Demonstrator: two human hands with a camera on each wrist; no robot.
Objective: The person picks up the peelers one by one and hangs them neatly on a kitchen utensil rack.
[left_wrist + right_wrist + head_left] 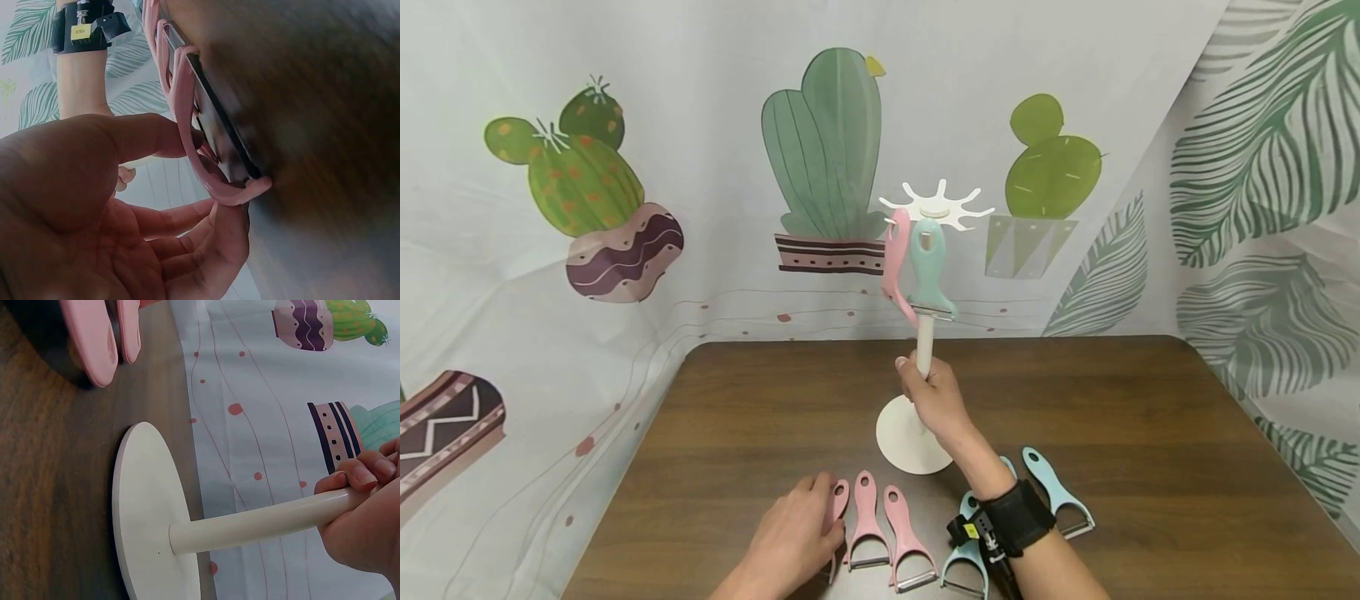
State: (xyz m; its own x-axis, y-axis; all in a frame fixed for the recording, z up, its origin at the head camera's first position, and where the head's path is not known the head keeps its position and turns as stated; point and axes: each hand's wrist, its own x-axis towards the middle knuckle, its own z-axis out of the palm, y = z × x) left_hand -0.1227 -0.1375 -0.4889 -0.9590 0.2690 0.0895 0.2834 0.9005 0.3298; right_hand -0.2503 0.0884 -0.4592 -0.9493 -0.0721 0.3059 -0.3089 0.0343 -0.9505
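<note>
My right hand [936, 400] grips the pole of a white stand [913, 442] with a round base and spoked top. The right wrist view shows its fingers curled round the pole [269, 522]. From the spokes hang a pink peeler [895, 258] and a mint-green peeler [929, 262]. At the front of the table, my left hand [793, 533] pinches another pink peeler [839, 500] by its sides. In the left wrist view, thumb and fingers hold that peeler's forked head [184, 106], its blade facing the tabletop.
Beside the left hand lie two more pink peelers [866, 508], handles pointing away. Light-blue peelers [1052, 483] lie on the right, some partly hidden by the right forearm and its wrist camera [992, 533]. Behind the brown table [760, 408] hangs a cactus-print cloth [715, 167].
</note>
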